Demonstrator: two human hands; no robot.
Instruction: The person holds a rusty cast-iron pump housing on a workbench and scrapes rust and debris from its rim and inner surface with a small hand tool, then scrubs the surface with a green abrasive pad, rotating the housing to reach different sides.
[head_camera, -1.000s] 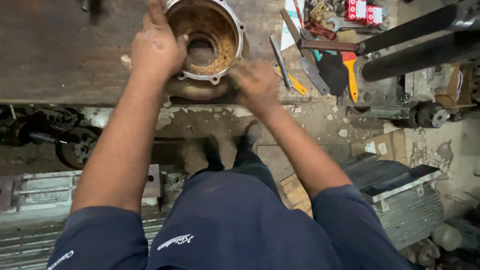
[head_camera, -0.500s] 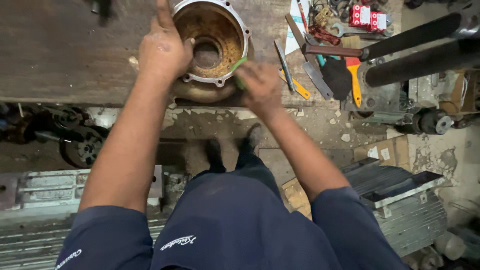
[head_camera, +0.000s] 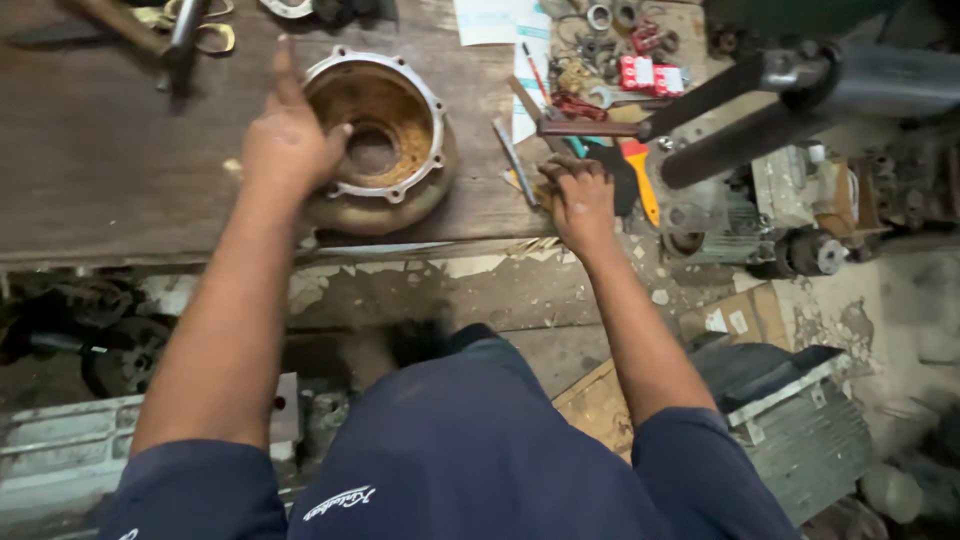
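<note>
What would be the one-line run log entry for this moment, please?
left hand: on rusty motor end cover rim | right hand: by tools at bench edge

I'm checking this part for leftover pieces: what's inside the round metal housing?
Inside the round metal housing: rusty orange walls and an empty centre bore. The left hand covers its left rim, hiding that side.
</note>
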